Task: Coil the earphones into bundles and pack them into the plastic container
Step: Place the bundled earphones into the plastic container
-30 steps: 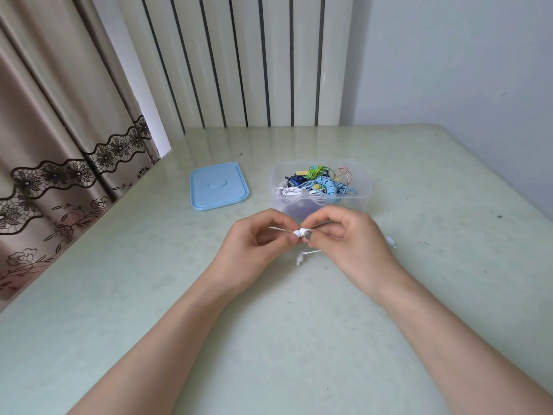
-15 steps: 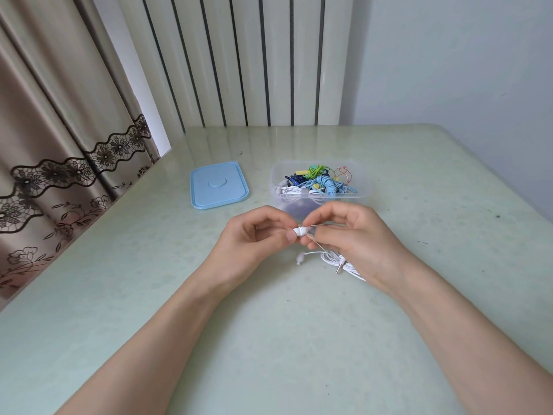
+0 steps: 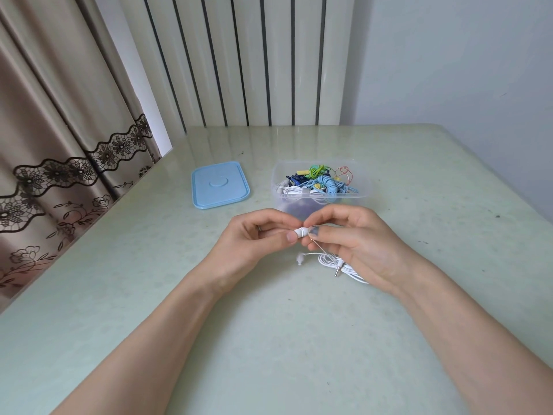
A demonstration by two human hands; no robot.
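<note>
- Both hands meet over the table's middle: I see my left hand curled, thumb and forefinger pinching a white earbud.
- Facing it, my right hand is curled too, fingertips nipping the same earbud from the other side.
- Thin white earphone cable drops from the pinch and lies in loose loops on the table under my right palm, its metal plug showing; a second earbud rests on the surface just left of the loops.
- Just beyond my knuckles sits the clear plastic container, open, with blue, green, red and white bundles inside.
- Left of it, apart, lies the flat blue lid, rounded at the corners.
- Glossy pale green table gives me broad room near me; curtain lines its left edge.
</note>
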